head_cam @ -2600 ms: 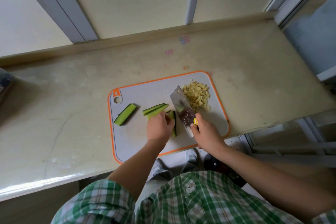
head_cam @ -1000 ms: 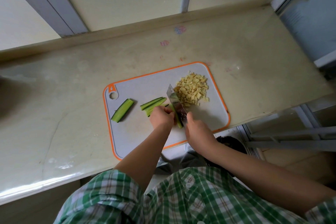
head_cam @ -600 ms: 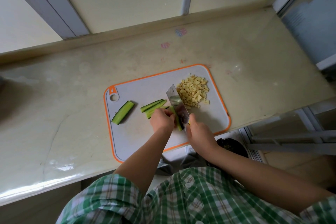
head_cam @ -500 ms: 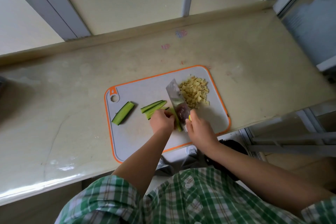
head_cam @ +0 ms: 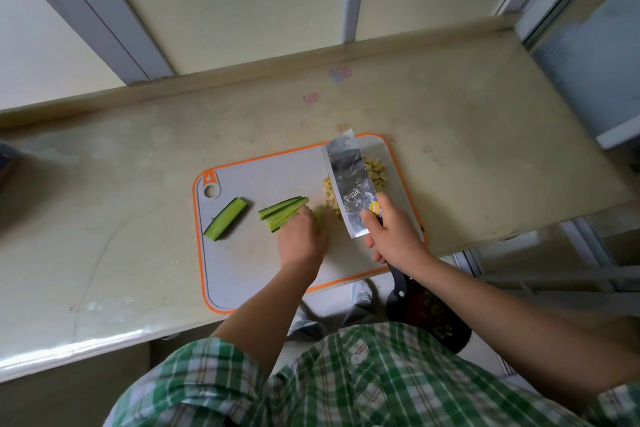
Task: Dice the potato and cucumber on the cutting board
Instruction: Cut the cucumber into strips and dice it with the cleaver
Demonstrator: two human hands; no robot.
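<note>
Here, a grey cutting board [head_cam: 263, 263] with an orange rim lies in the middle of the pale bench [head_cam: 104, 201], its near edge reaching just past the bench's near edge. The left hand [head_cam: 301, 239] lies knuckles-up on the board, its grip curled down over the right ends of the cucumber strips [head_cam: 282, 211], a small bundle of long green pieces lying side by side and pointing left and slightly near. One more cucumber piece [head_cam: 225, 218] lies apart on the left part of the board, near the hanging hole. The right hand [head_cam: 391, 236] has its grip closed round the handle of a cleaver [head_cam: 349, 184], thumb against the blade's base by a yellow sticker. The broad blade is held off the board, its flat side showing. It partly covers the potato dice [head_cam: 375, 168], a pale yellow heap at the far right corner of the board.
</note>
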